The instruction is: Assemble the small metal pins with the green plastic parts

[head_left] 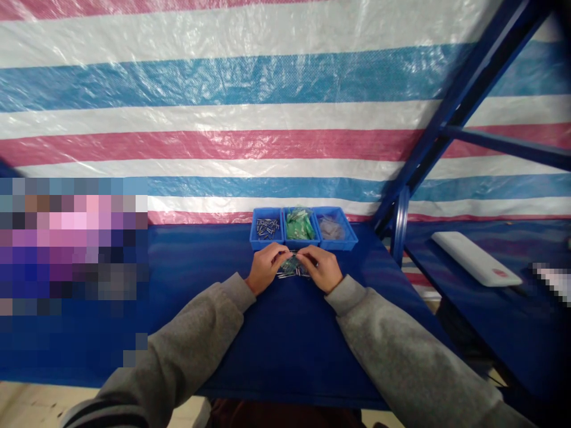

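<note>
My left hand and my right hand meet over the blue table, both in grey sleeves. Their fingers are curled and pinched together on a small clear packet with green inside. Under and between the hands lies a little heap of small metal pins. Just beyond the hands stand three blue bins side by side: the left bin holds metal pins, the middle bin holds green packets, the right bin holds clear bags.
A striped red, white and blue tarp hangs behind the table. A blue metal frame post stands at the right, with a white flat device on the neighbouring blue table. A blurred patch covers the left side.
</note>
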Available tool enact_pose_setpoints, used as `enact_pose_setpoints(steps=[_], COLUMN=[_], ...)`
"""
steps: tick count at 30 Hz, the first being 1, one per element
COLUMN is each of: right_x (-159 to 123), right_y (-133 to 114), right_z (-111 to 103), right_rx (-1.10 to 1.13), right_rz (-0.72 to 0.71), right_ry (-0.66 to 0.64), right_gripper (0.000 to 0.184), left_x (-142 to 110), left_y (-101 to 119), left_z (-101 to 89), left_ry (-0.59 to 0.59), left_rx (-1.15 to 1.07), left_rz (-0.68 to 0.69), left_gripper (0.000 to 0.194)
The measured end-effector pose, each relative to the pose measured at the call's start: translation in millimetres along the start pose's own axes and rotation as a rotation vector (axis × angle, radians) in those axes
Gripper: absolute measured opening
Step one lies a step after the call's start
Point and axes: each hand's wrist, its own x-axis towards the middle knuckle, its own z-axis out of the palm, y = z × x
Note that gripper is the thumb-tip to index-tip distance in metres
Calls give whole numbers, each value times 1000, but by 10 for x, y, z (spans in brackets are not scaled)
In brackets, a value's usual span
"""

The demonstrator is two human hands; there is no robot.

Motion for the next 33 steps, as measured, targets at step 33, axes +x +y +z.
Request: enact_pose_setpoints(steps=[33], right_x=[21], right_y=[-46], right_z=[-41], right_rx=[-13], right_rz=[22], right_ry=[60], right_gripper=[25], left_x=[-10], left_y=[-71], left_z=[16], left_ry=[26], left_rx=[-35], left_rz=[-30], left_gripper=[23])
